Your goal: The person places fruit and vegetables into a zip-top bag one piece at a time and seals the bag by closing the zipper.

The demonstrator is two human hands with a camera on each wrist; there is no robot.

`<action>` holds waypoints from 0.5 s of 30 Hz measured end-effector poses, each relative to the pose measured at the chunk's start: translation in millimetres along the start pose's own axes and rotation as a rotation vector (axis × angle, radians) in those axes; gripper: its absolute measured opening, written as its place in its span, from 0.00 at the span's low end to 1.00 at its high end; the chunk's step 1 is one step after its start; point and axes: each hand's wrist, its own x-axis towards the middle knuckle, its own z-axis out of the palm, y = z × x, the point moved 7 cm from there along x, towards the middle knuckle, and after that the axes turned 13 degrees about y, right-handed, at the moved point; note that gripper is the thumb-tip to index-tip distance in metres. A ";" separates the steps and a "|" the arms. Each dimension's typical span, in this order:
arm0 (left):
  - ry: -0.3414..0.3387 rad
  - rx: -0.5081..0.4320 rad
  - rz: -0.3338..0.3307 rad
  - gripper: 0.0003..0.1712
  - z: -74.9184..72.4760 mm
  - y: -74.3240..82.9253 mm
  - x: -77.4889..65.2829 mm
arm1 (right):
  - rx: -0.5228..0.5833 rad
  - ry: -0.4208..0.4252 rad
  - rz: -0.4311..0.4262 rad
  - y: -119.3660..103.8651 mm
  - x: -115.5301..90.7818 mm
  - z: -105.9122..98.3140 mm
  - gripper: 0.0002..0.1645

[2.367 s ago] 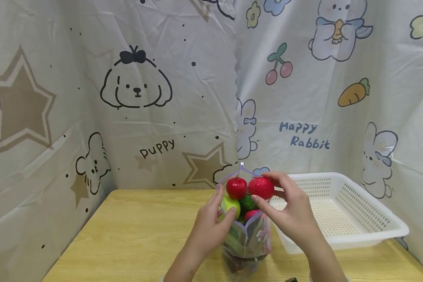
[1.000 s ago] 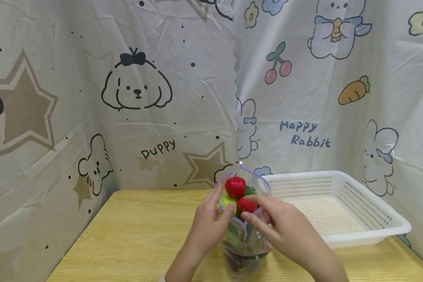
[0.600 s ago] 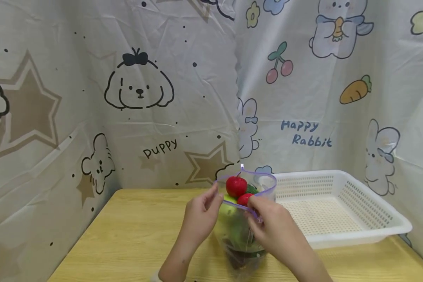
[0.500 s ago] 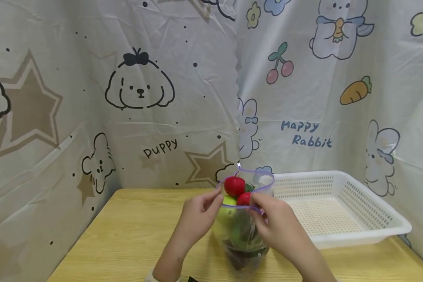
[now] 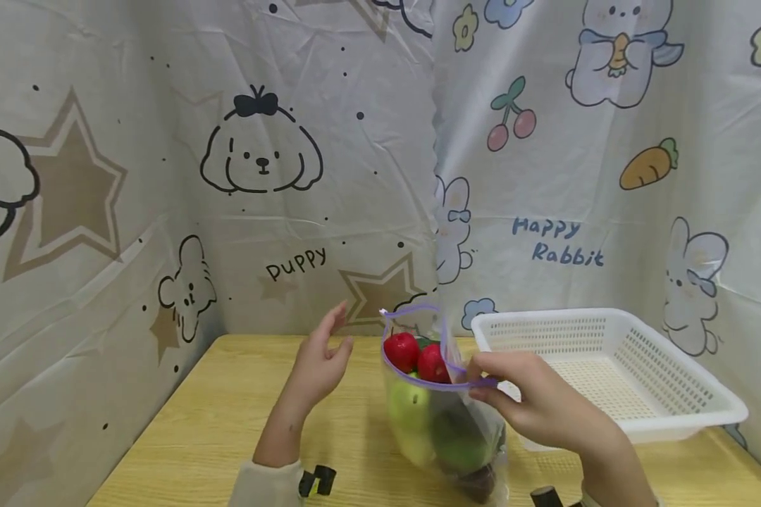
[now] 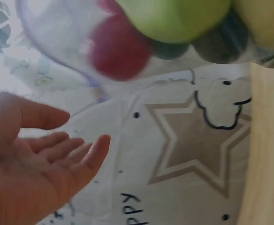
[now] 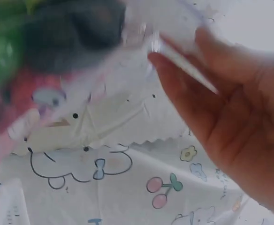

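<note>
A clear zip bag [image 5: 491, 426] with a purple zip edge stands on the table, packed with produce. Near its mouth sit two round red fruits [image 5: 401, 351]; a light green apple [image 5: 411, 406] and a dark green piece [image 5: 459, 443] press against its front. My right hand [image 5: 539, 398] pinches the right end of the purple edge between thumb and fingers, and the bag leans that way. Left of the bag, apart from it, my left hand [image 5: 317, 362] holds nothing, its fingers spread loosely in the left wrist view. A white zip slider [image 5: 383, 311] sits at the mouth's far-left end.
A white perforated plastic basket [image 5: 672, 421] stands at the right, just behind my right hand. The wooden table [image 5: 215, 408] ends at a printed curtain [image 5: 361, 176] behind and on both sides. Dark wrist devices [image 5: 317, 482] show at the sleeves.
My right hand lowered a red fruit into the bag, then took hold of the purple edge and drew it rightward. My left hand let go of the bag and moved left.
</note>
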 end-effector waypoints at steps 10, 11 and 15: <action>-0.259 -0.091 0.132 0.14 28.6 -1.5 -5.6 | 0.067 -0.088 -0.089 -20.1 -6.9 -9.2 0.10; -0.246 -0.085 0.132 0.11 26.0 1.9 -5.6 | 0.065 -0.082 -0.089 -19.8 -6.4 -11.0 0.11; -0.119 -0.015 0.199 0.03 4.0 24.1 -6.7 | 0.032 -0.018 -0.105 -13.6 -5.7 -24.6 0.16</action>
